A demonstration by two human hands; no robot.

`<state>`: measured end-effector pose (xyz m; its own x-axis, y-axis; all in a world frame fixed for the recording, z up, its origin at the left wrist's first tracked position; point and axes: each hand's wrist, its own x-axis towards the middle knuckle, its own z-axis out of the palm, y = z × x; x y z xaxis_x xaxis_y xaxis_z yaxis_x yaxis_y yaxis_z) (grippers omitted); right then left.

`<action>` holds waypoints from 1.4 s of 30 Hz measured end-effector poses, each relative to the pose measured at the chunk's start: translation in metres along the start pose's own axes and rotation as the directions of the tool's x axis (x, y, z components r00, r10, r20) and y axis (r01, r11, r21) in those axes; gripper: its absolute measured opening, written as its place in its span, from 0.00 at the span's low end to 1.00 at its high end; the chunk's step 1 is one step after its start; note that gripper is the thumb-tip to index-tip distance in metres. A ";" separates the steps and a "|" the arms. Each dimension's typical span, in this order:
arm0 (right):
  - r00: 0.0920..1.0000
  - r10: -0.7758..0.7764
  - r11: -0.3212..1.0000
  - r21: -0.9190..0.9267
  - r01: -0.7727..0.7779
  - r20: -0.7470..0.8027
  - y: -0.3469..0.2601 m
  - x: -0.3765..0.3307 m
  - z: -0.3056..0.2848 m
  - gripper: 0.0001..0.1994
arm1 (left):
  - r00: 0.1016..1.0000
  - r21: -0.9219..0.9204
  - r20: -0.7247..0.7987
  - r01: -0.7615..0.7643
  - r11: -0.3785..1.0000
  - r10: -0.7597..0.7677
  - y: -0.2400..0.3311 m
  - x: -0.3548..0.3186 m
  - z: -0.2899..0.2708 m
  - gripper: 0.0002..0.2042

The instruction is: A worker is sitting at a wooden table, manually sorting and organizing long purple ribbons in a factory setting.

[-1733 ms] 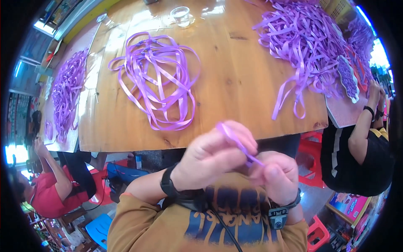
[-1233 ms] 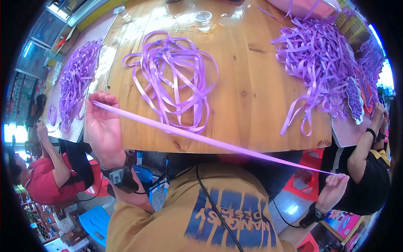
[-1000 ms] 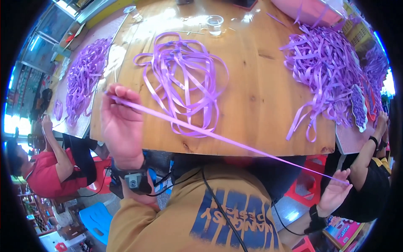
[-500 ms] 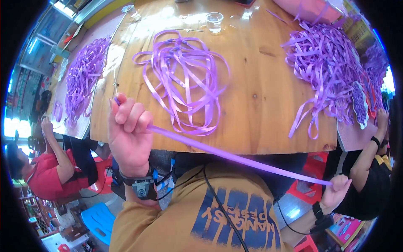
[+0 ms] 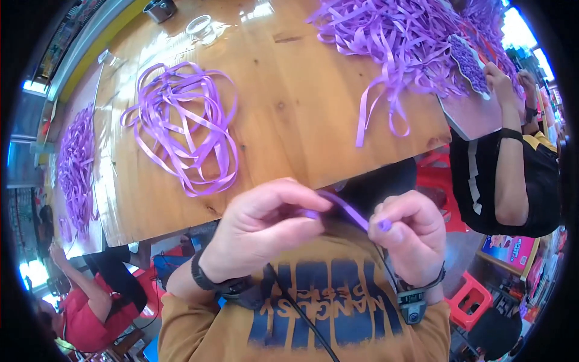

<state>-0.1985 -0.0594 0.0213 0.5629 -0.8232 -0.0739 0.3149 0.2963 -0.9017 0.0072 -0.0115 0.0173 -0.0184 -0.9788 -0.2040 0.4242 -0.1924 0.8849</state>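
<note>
In front of my shirt, just off the table's near edge, my two hands are close together. A narrow purple ribbon [image 5: 350, 212] runs between them in a short, slightly curved span. My left hand [image 5: 256, 229] is curled, thumb and fingers around the ribbon, a bit of purple showing in the gap. Closed in a pinch, my right hand [image 5: 413, 235] grips the ribbon, and a small purple piece sticks out by its thumb. A loose bundle of looped purple ribbon [image 5: 187, 130] lies on the wooden table [image 5: 277, 139], beyond my left hand.
A big heap of purple ribbons [image 5: 386, 42] covers the table's far right. Another heap [image 5: 77, 172] lies at the left. A clear cup [image 5: 200, 28] and a metal tin [image 5: 160, 10] stand at the back. People sit on both sides; a red stool [image 5: 469, 300] is at right.
My hands have come together from far apart, and the ribbon, stretched long and taut before, now spans a short gap. The view has turned, so the table things sit further left.
</note>
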 end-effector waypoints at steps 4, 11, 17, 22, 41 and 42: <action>0.992 -0.047 0.995 -0.085 0.057 0.116 0.006 0.000 0.000 0.06 | 0.983 0.053 0.179 -0.038 0.998 0.028 -0.004 0.005 0.009 0.11; 0.987 -0.078 0.985 -0.140 0.098 0.137 0.010 -0.001 -0.005 0.06 | 0.964 0.060 0.265 -0.053 0.997 0.036 -0.008 0.005 0.009 0.12; 0.993 -0.071 0.979 -0.183 0.088 0.098 0.016 0.002 -0.003 0.06 | 0.976 -0.139 0.214 0.072 0.988 -0.041 -0.016 0.005 0.012 0.12; 0.968 -0.113 0.954 -0.247 0.169 0.224 0.017 0.006 -0.008 0.06 | 0.985 -0.124 0.174 0.023 0.992 -0.001 -0.017 0.005 0.014 0.12; 0.979 0.177 0.967 0.169 -0.192 0.099 0.019 0.005 0.008 0.09 | 0.976 0.165 0.211 -0.086 0.983 0.050 -0.009 -0.002 0.009 0.16; 0.978 0.193 0.964 0.170 -0.204 0.080 0.019 0.005 0.008 0.09 | 0.970 0.248 0.240 -0.103 0.963 0.042 -0.008 -0.002 0.009 0.18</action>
<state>-0.1838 -0.0542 0.0072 0.6722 -0.7092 -0.2126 0.3185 0.5362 -0.7817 -0.0040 -0.0088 0.0143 -0.2172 -0.9743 -0.0603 0.1862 -0.1020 0.9772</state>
